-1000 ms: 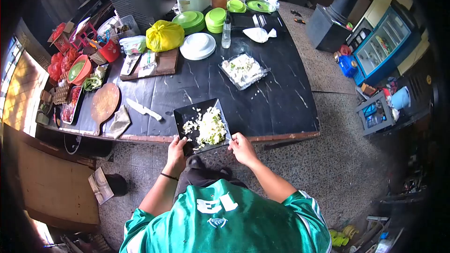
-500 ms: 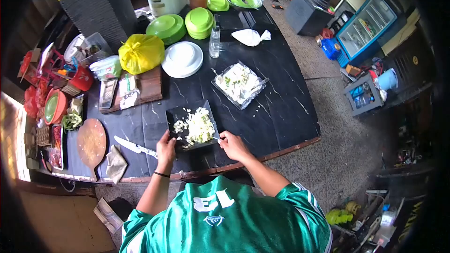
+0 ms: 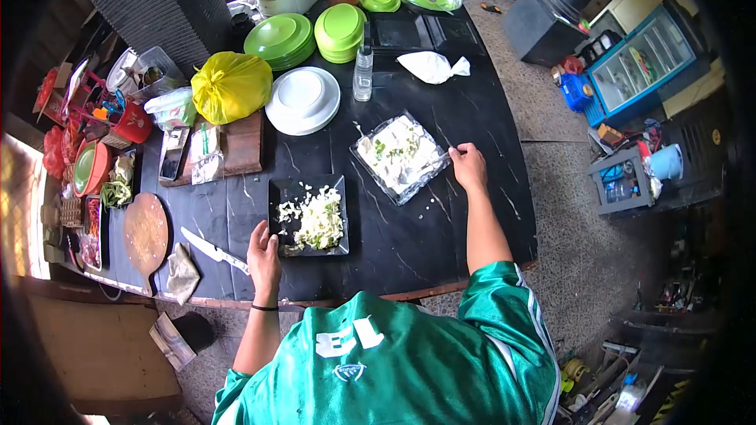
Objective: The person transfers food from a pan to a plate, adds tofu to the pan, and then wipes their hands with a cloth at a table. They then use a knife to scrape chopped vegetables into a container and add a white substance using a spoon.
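Note:
My left hand (image 3: pixel 264 260) is at the lower left corner of a black square plate (image 3: pixel 345 240), its thumb at the rim and its fingers apart. Chopped white and pale green pieces (image 3: pixel 319 220) lie on that plate. Over at the right corner of a clear square dish (image 3: pixel 403 198), my right hand (image 3: pixel 468 167) has its thumb and fingers pressed together. Whatever is between them is too small to make out. White chunks with green bits (image 3: pixel 400 153) fill the dish.
A knife (image 3: pixel 213 250), cloth (image 3: pixel 183 274) and round wooden board (image 3: pixel 146 236) lie at left. Beyond are white plates (image 3: pixel 303 102), a yellow bag (image 3: pixel 231 88), a bottle (image 3: pixel 362 75), green plates (image 3: pixel 277 39) and a tied white bag (image 3: pixel 433 68).
My right hand has moved from the black plate's right edge to the clear dish's right corner. The black plate has turned straighter and shifted slightly left, and my left hand has loosened at its edge.

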Demonstrator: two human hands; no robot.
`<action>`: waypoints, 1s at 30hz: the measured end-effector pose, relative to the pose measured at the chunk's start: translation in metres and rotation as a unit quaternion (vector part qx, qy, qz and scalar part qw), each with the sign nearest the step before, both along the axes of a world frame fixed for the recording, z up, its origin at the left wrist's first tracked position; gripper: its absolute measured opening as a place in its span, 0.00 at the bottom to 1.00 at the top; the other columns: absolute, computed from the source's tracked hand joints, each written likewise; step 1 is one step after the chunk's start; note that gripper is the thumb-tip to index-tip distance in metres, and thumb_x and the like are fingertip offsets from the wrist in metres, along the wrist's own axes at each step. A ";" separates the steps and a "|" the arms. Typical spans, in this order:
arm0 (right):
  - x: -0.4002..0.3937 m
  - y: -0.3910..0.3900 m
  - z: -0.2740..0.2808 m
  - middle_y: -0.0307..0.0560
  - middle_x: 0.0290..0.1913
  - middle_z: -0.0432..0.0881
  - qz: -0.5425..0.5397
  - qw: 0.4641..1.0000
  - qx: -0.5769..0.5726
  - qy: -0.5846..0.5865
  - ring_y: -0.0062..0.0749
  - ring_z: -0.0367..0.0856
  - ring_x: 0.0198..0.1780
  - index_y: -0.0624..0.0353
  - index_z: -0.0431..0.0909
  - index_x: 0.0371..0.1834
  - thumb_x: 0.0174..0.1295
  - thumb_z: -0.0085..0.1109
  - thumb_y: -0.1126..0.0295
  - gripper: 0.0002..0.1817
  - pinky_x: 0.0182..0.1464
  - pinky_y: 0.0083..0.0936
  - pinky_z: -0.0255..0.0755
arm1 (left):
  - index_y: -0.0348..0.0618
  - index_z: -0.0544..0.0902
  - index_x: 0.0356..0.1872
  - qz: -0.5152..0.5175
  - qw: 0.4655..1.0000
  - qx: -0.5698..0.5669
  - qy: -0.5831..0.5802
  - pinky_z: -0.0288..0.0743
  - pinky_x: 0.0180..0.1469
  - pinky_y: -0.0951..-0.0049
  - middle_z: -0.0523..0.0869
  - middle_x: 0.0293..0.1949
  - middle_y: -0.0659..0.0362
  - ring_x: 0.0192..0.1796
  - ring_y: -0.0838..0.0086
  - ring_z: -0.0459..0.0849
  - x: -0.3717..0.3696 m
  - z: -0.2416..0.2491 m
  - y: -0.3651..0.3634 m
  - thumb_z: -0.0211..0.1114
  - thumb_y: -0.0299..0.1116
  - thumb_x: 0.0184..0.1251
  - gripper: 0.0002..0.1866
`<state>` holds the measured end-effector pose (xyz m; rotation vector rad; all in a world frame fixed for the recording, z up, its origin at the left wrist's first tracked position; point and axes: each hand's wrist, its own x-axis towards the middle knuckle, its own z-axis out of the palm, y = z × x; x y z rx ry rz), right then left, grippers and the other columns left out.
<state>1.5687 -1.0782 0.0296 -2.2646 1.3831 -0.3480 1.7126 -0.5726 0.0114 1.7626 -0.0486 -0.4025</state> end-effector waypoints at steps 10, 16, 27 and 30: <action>-0.006 -0.005 0.040 0.43 0.31 0.86 0.056 0.962 0.191 -0.187 0.27 0.88 0.34 0.59 0.78 0.43 0.75 0.65 0.66 0.09 0.37 0.28 0.80 | 0.38 0.74 0.76 0.059 0.997 0.052 -0.019 0.78 0.64 0.71 0.86 0.64 0.44 0.61 0.69 0.87 -0.007 0.010 -0.018 0.60 0.26 0.80 0.25; -0.008 0.020 0.079 0.43 0.33 0.84 0.098 0.945 0.102 -0.294 0.26 0.90 0.34 0.60 0.72 0.43 0.79 0.59 0.70 0.08 0.38 0.23 0.83 | 0.45 0.78 0.74 0.040 0.989 0.138 -0.027 0.79 0.54 0.72 0.89 0.53 0.52 0.47 0.73 0.86 -0.008 0.013 -0.012 0.60 0.21 0.73 0.28; -0.011 0.061 0.049 0.48 0.30 0.87 0.029 0.973 0.030 -0.227 0.41 0.91 0.30 0.56 0.69 0.45 0.75 0.61 0.69 0.09 0.36 0.37 0.81 | 0.46 0.80 0.71 0.031 0.992 0.119 -0.011 0.79 0.52 0.72 0.90 0.48 0.55 0.45 0.74 0.85 0.000 0.003 -0.004 0.63 0.25 0.73 0.25; -0.009 0.065 0.040 0.46 0.28 0.87 0.007 0.959 0.136 -0.250 0.29 0.90 0.27 0.60 0.77 0.48 0.74 0.61 0.68 0.08 0.32 0.30 0.81 | 0.45 0.81 0.71 0.026 0.995 0.101 -0.002 0.79 0.50 0.73 0.89 0.46 0.56 0.44 0.76 0.84 0.001 0.002 -0.004 0.64 0.26 0.75 0.24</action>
